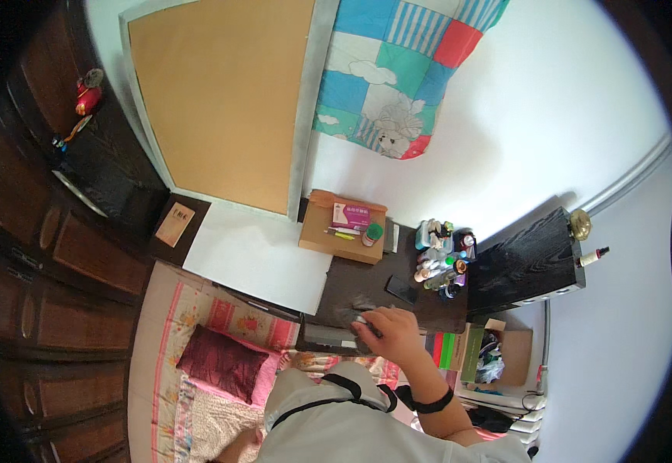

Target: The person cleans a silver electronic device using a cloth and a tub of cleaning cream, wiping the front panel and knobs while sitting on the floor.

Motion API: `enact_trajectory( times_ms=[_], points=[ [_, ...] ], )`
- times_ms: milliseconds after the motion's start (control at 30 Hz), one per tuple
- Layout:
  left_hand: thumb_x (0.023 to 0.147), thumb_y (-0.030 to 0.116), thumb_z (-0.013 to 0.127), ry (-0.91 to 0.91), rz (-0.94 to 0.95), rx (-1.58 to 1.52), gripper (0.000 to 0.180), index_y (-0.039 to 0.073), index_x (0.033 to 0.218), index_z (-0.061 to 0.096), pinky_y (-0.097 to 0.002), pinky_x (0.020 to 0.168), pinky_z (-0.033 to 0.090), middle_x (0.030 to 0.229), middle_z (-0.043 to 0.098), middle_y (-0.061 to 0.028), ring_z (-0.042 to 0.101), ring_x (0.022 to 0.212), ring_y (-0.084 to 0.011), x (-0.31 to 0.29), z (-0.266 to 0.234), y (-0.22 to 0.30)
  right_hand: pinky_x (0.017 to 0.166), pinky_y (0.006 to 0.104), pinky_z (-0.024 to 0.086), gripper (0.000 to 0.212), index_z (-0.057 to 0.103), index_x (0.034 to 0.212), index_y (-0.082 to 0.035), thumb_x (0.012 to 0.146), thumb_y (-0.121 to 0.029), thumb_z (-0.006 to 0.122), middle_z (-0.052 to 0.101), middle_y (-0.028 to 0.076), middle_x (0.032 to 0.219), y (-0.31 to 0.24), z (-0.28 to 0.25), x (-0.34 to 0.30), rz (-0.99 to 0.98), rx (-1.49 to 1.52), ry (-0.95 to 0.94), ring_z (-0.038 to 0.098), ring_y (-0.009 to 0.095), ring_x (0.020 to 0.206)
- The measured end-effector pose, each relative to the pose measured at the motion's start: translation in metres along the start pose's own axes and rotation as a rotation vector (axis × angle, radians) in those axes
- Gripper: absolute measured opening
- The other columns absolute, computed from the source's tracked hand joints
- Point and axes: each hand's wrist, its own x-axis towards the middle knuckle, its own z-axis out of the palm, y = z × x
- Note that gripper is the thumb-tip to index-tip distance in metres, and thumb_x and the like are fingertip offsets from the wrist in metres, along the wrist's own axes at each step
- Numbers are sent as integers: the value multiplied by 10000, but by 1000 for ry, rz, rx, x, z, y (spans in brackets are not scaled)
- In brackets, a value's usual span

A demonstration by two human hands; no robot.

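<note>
My right hand [388, 332], with a black band at the wrist, rests at the near edge of a dark wooden bedside table [359, 285]. Its fingers are curled around a small grey thing [359, 317], perhaps a cloth, pressed onto the tabletop. Just below the hand, a drawer front or shelf [324, 336] of the table shows grey. A black phone [401, 289] lies on the table just beyond the hand. My left hand is out of the picture.
On the table stand a cardboard box [322, 231] bearing a pink packet and a green-capped jar, and a cluster of small bottles [440, 262]. A bed with a maroon pillow [224, 363] lies left, a dark wardrobe [35, 255] beyond. A dark post with a brass knob [580, 224] stands right.
</note>
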Motion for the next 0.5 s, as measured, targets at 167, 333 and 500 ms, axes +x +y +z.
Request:
enact_trajectory(
  times_ms=[167,333,500],
  points=[
    [936,225,538,98,-48,47,212,58,840,626,-345,683,468,755,610,-94,585,721,-213,4,-29,-34,540,386,492,159,663,837,-91,799,-212,760,649,78,710,2,-18,-39,218,-114,14,639,287,612],
    [942,230,538,92,61,33,221,46,856,628,-353,692,471,774,616,-112,593,738,-230,17,-40,-25,525,382,485,149,667,865,-75,805,-183,751,650,86,729,2,-18,-61,284,-163,64,640,290,605],
    [947,235,539,98,148,-1,233,34,872,629,-361,702,473,793,622,-129,600,756,-248,20,-47,0,523,370,483,141,663,875,-59,814,-160,742,642,87,721,-10,-19,-56,298,-141,38,634,281,595]
  ],
)
